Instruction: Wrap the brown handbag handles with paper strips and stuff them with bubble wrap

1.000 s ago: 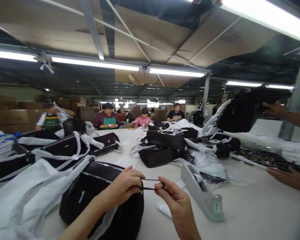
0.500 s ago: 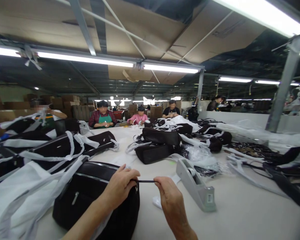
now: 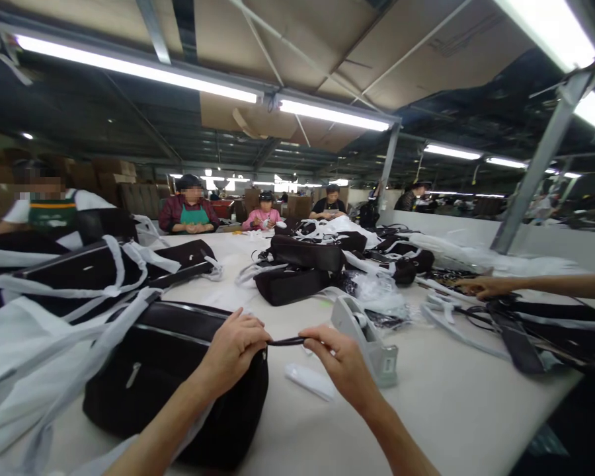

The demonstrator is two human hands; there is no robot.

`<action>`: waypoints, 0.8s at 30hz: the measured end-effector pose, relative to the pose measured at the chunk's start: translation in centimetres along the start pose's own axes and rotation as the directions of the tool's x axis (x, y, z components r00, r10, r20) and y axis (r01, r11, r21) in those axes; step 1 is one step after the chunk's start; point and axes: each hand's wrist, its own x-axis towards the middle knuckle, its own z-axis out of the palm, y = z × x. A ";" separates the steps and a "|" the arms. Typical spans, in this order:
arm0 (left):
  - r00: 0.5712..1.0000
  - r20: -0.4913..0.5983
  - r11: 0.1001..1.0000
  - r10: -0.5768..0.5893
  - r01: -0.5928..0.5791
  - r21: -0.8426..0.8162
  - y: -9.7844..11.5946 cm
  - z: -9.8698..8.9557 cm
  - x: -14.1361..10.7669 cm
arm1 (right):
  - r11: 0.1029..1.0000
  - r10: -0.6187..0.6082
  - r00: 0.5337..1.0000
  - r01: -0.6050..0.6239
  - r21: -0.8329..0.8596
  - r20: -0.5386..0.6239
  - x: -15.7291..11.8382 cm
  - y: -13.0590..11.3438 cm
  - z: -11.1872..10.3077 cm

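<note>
Head view: we saw a thin black strap (image 3: 286, 342) held just beside the upper right corner of a black bag (image 3: 178, 380). The left hand (image 3: 237, 347) pinched one end between thumb and fingers, close against the bag; the right hand (image 3: 338, 356) pinched the other end, leaving a short length bare between them. (We could not tell how the strap joined the bag, since fingers hid that spot.) The bag lay on the white table (image 3: 436, 410), a silver zip pull (image 3: 133, 375) on its front and a white-wrapped strap (image 3: 116, 334) over its left end. Just beyond the right hand we saw a grey tape dispenser (image 3: 344, 317), and between it and the bag a white packet (image 3: 310, 381) lying flat. Farther off we made out a heap of black bags (image 3: 297, 264) with crumpled clear plastic (image 3: 379, 294) beside it, and to the left more dark bags (image 3: 99, 268) with white-wrapped handles. At the right, a co-worker's hand (image 3: 486, 287) reached in near another bag (image 3: 555, 330); we could not tell whether it held anything. Across the table we saw a person in a green apron (image 3: 191, 215) and a person in pink (image 3: 262, 217).
</note>
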 end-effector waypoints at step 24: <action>0.988 -0.151 0.992 0.027 -0.046 -0.120 -3.8 2.1 -0.3 | 0.851 0.228 0.974 -0.200 -0.485 -0.001 1.4 13.4 5.0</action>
